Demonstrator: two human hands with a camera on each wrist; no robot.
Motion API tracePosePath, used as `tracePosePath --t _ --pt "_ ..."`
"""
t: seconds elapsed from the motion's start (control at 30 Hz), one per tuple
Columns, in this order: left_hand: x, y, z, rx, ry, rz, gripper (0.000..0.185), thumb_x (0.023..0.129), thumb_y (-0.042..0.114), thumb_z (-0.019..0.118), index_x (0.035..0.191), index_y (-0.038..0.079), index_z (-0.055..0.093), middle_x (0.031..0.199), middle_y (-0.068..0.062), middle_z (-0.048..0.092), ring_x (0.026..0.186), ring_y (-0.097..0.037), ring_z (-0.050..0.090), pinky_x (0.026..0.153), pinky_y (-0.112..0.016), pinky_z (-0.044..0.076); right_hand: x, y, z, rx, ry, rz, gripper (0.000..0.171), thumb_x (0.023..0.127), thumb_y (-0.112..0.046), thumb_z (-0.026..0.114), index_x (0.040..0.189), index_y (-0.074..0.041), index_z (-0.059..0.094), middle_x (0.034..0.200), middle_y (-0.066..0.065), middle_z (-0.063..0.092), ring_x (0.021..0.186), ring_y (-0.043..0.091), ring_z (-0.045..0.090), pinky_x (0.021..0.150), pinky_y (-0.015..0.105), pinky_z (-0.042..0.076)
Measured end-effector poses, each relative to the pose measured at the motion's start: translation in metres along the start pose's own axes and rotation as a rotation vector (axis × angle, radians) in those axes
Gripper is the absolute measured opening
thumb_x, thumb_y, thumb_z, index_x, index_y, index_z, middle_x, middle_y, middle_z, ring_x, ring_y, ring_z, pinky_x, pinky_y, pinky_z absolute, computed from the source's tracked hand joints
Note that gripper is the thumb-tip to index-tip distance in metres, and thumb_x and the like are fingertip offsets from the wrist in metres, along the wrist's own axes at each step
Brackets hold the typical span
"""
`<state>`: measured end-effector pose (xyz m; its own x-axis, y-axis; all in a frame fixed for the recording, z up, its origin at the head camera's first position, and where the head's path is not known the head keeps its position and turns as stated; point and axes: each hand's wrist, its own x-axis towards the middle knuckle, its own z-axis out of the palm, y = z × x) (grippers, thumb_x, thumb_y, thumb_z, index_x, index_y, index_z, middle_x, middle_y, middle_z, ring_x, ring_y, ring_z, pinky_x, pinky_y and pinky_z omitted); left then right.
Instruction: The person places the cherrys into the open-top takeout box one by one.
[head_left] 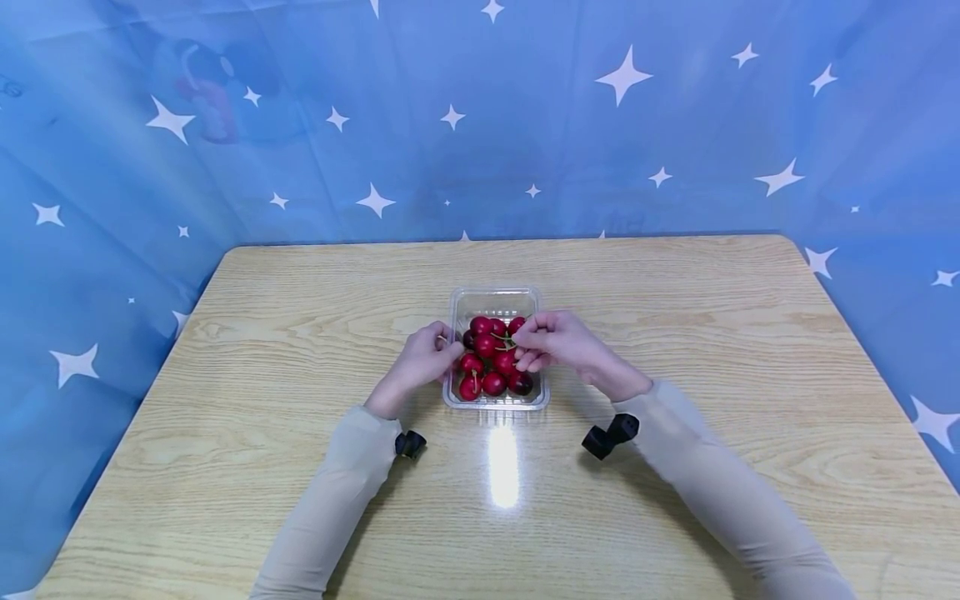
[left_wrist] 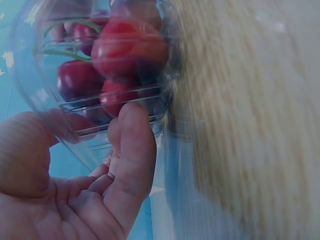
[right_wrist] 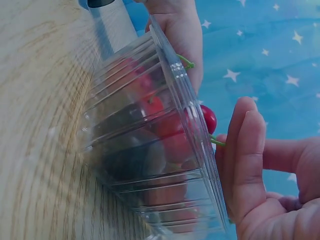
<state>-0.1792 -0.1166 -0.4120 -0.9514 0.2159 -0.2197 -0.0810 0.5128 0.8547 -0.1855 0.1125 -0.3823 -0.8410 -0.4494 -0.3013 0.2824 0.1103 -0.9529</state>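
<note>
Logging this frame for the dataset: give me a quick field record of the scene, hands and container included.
surface: wooden table, blue star-print backdrop behind
container: clear plastic punnet, upright, mid-table
contents: red cherries with green stems
left hand: fingers against the punnet's left wall, steadying it
right hand: over the punnet's right rim, fingertips at a cherry stem; the grip itself is hidden
wrists: a black camera mount on each
</note>
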Motion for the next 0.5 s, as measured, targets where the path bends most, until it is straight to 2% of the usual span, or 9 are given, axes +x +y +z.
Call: tracePosePath --t 0.3,0.5 --pt "0.0000 0.0002 0.0015 0.000 -0.001 0.000 0.010 0.090 0.010 0.052 0.094 0.001 0.051 0.062 -0.001 0.049 0.050 -0.011 0.051 0.050 -0.025 0.051 -0.0014 0.0015 -0.0013 0.018 0.022 -0.026 0.017 0.091 -0.001 0.055 0.103 0.011 0.053 0.080 0.009 0.063 0.064 0.011 0.064 0.061 0.019 0.055" --pt "0.0002 -0.0011 -0.0001 -0.018 0.002 0.016 0.012 0.091 0.011 0.053 0.096 0.000 0.052 0.064 -0.004 0.055 0.049 -0.011 0.053 0.050 -0.025 0.053 -0.0050 0.0018 -0.0056 0.059 0.046 -0.050 0.023 0.091 0.000 0.055 0.108 0.014 0.049 0.082 0.011 0.063 0.064 0.012 0.063 0.061 0.020 0.054"
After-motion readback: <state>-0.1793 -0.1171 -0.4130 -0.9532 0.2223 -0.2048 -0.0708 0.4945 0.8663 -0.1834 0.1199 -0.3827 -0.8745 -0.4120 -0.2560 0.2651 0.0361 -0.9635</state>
